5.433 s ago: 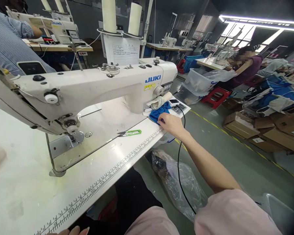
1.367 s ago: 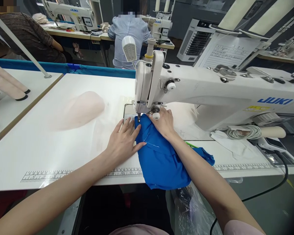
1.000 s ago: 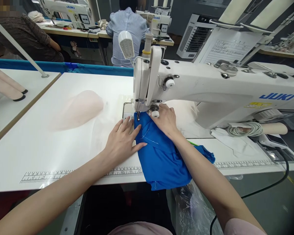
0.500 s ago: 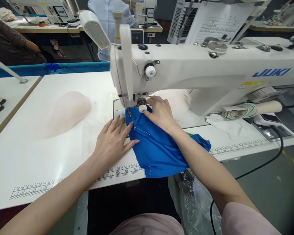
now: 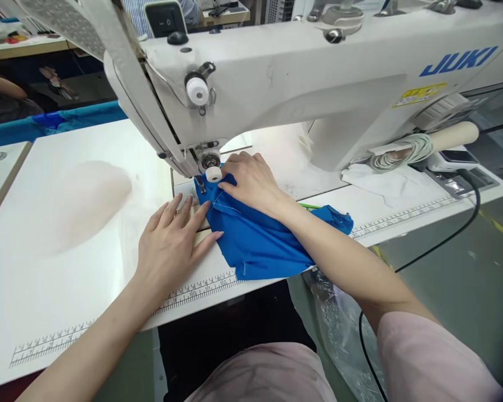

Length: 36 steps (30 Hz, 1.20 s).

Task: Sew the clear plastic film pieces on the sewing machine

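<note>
A piece of blue fabric (image 5: pixel 262 240) lies under the needle area of a white JUKI sewing machine (image 5: pixel 272 84), its lower edge reaching the table's front edge. White stitch lines show on it. The presser foot (image 5: pixel 201 185) rests at the fabric's upper left corner. My left hand (image 5: pixel 170 234) lies flat with fingers spread, its index fingertip and thumb at the fabric's left edge. Beside the needle, my right hand (image 5: pixel 251 181) grips a raised fold of the fabric between thumb and fingers. Its fingertips are partly hidden behind the machine's white knob.
A printed ruler (image 5: pixel 193 293) runs along the front edge of the white table (image 5: pixel 88 279). Coiled pale cord (image 5: pixel 402 153) and white cloth (image 5: pixel 373 181) sit at the machine's right. A black cable (image 5: pixel 440 245) hangs off the right side. Another person's arm (image 5: pixel 6 86) shows at far left.
The camera has come closer and tilted, so the machine looks larger and sits further left. Both hands and the fabric keep nearly the same places by the presser foot.
</note>
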Tool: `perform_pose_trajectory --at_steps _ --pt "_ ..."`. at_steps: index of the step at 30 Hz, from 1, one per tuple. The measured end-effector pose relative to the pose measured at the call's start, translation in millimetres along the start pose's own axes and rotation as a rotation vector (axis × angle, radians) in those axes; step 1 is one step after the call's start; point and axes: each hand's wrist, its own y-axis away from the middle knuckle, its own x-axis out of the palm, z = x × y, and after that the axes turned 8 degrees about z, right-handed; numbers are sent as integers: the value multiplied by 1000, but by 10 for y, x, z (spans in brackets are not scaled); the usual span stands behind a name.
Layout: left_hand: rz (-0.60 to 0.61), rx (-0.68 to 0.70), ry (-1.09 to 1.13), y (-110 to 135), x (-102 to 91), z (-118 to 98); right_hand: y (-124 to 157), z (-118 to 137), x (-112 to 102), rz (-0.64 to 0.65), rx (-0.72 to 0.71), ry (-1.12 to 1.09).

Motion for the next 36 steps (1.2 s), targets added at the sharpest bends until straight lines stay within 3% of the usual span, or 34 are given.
perform_pose_trajectory --at_steps 7,10,13,15,17,19,22,25,30,36 --pt "-162 50 37 6 -43 42 21 43 14 66 -71 -34" --pt "-225 80 70 6 -44 53 47 76 -59 173 -86 -66" --pt "-270 89 112 18 -59 59 99 88 -290 327 -86 -86" --pt "-287 70 184 31 -86 55 160 61 -504 490 -164 -236" --pt "-274 47 322 40 -130 41 244 10 -691 638 -241 -527" --pt "-197 51 546 42 -183 20 350 -45 -792 702 -181 -818" --pt "51 86 995 38 -258 -20 535 -95 -763 602 15 -1234" --pt "229 60 1346 37 -294 -50 709 -93 -642 485 186 -1452" --pt "260 54 1664 56 -293 -43 913 -55 -569 402 272 -1612" --pt "277 65 1713 80 -302 -38 1050 -49 -631 336 366 -1582"
